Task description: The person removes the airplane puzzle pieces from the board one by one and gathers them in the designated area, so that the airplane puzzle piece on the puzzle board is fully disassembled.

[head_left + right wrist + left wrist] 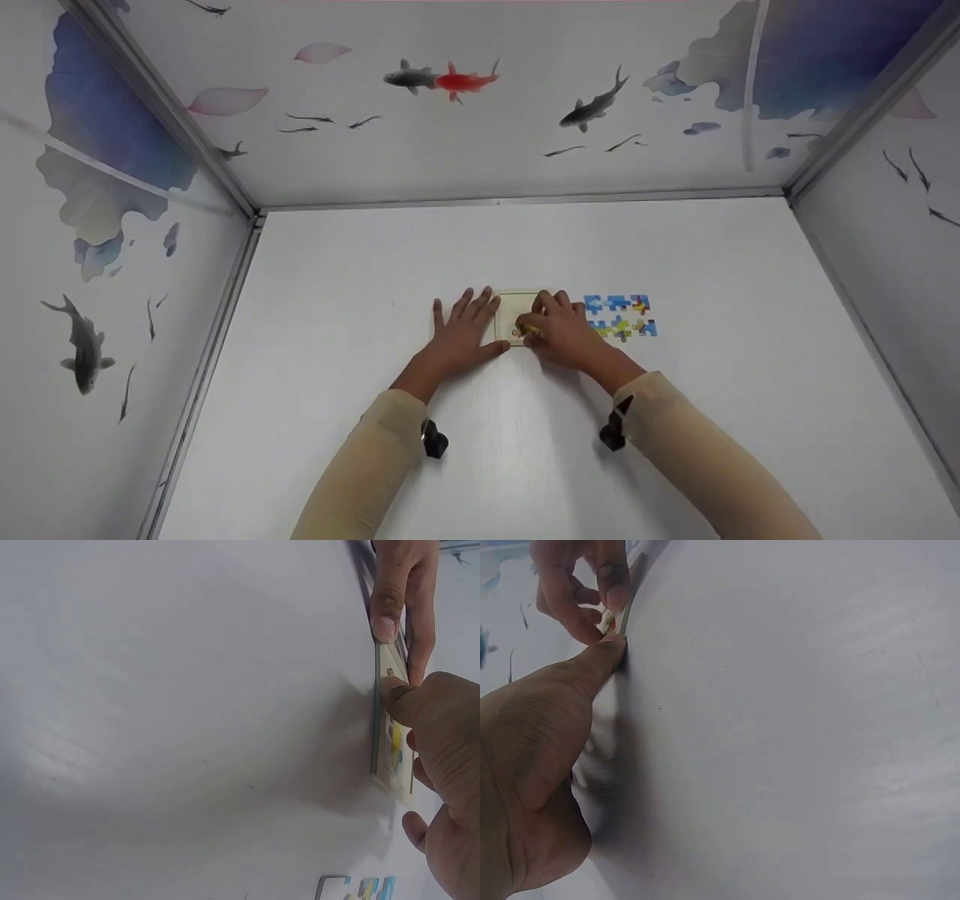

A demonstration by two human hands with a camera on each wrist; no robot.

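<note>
A shallow wooden puzzle tray (513, 305) lies on the white table between the two hands. My left hand (459, 337) rests at its left side with fingers spread; the thumb (604, 656) presses the near left corner. Over the tray's near part, my right hand (568, 334) pinches a small puzzle piece (531, 328) with yellow on it, partly covered by the fingers. In the right wrist view, yellow and blue jigsaw pieces (396, 739) show in the tray beneath the right hand. How they fit together is hidden.
Several loose jigsaw pieces (619, 304), blue, yellow and red, lie in two rows just right of the tray. White panels (495, 150) with painted fish enclose the table at the back and both sides.
</note>
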